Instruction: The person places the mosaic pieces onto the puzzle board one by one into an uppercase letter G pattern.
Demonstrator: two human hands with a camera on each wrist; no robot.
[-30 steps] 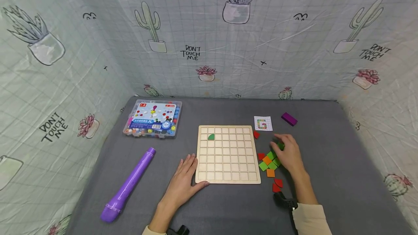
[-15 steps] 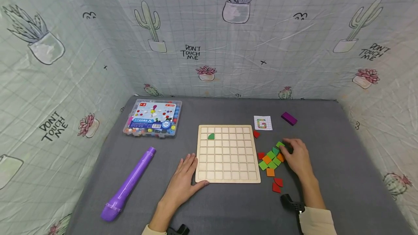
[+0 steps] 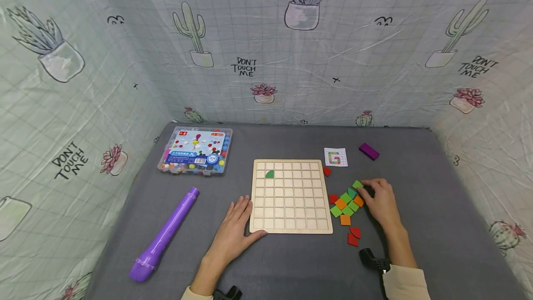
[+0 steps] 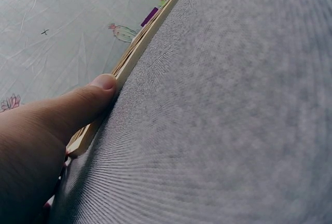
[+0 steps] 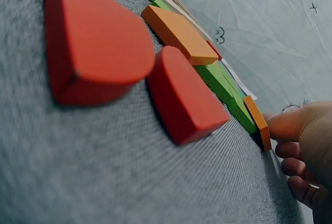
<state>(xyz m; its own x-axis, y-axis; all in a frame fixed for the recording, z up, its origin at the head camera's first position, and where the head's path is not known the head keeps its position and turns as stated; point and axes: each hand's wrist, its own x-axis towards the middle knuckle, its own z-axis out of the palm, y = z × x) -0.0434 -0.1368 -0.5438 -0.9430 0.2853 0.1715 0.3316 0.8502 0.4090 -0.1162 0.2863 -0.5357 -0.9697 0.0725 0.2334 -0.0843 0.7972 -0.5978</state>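
Observation:
A square wooden grid board (image 3: 291, 198) lies on the table, with one dark green quarter-round tile (image 3: 269, 174) in its upper left. My left hand (image 3: 235, 233) rests at its lower left corner, fingers stretched along the left side. In the left wrist view the thumb (image 4: 104, 82) presses on the board's front edge. Right of the board, my right hand (image 3: 381, 200) pinches the corner of a light green square tile (image 3: 356, 184) between thumb and index finger. That tile is hidden behind the hand in the right wrist view, where an orange tile (image 5: 258, 123) shows beside the thumb.
Several green, orange and red tiles (image 3: 346, 198) cluster beside the board, two red quarter-rounds (image 3: 352, 240) nearer me. Behind them are a pattern card (image 3: 335, 157) and a purple block (image 3: 368, 151). On the left lie a purple microphone (image 3: 164, 235) and a clear box of beads (image 3: 195, 152).
My right hand has drawn back toward me and to the right, uncovering a dark green and an orange tile; over the last half second it barely moves. The left hand stays put.

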